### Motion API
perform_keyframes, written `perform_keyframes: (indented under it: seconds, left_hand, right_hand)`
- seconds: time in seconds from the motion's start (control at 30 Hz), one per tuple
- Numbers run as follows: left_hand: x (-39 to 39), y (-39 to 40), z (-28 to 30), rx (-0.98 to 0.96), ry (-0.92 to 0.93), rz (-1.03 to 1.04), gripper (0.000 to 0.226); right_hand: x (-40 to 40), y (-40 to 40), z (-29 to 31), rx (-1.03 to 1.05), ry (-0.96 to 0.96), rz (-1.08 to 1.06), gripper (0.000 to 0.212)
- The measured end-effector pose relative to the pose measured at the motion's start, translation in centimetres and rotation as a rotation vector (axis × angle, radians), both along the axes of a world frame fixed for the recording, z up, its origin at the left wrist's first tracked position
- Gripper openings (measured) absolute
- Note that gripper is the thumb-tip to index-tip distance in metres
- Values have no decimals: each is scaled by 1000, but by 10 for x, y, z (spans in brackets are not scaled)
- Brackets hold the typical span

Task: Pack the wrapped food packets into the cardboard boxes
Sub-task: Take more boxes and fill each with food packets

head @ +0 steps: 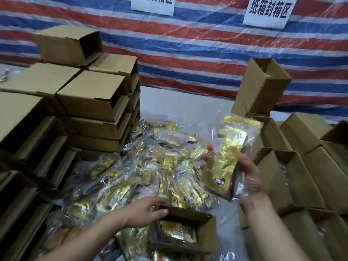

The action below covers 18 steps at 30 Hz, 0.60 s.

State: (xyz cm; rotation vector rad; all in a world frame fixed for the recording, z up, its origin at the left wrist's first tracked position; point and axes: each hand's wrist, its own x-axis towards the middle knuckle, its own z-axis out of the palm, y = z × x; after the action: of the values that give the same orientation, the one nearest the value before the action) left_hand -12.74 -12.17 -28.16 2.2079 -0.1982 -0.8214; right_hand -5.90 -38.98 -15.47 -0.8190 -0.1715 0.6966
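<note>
We're holding one packet (224, 157) up in the right hand (248, 174), at approx 3 o'clock of the frame, fingers and thumb wrapped round its clear sleeve. The left hand (145, 211) is reaching to the far-left corner of the open box (205, 223) at 6 o'clock; fingers are loosely curved w/ tips at the rim, and we can't tell if they're gripping it or just steadying.

Progress, as we're judging it: the box is already taking at least one gold packet inside, w/ room looking left for the one we're holding. A big pile (150, 166) of packets is lying across the table centre, so most of the job is remaining. Empty boxes are stacking up at 9 o'clock (94, 102); more boxes are sitting at 3–4 o'clock (310, 166), some open, contents unclear. One upright box (261, 87) is standing at 1 o'clock. Striped tarp (188, 53) w/ two signs is hanging behind.
</note>
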Motion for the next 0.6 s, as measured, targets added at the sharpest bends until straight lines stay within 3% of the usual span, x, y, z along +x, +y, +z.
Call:
perform_keyframes:
  seconds: [0.13,0.23,0.3,0.43,0.6]
  left_hand:
    - [-12,-5,-23,-26,-57,116,36]
    - [-13,-9,-28,-52,-115,168,35]
    - [-14,-11,-28,-81,-132,174,43]
    - [-21,-9,-29,-86,-127,215,47]
    - [-24,2,-32,-137,-102,238,40]
  right_hand:
    - [-12,-2,-13,-368,-184,119,70]
    - [-19,7,-22,-947,-538,388,64]
    - [-23,18,-32,-1196,-689,583,59]
    - [-29,39,-66,-1294,-693,864,51]
    - [-20,45,-96,-1249,-554,919,53]
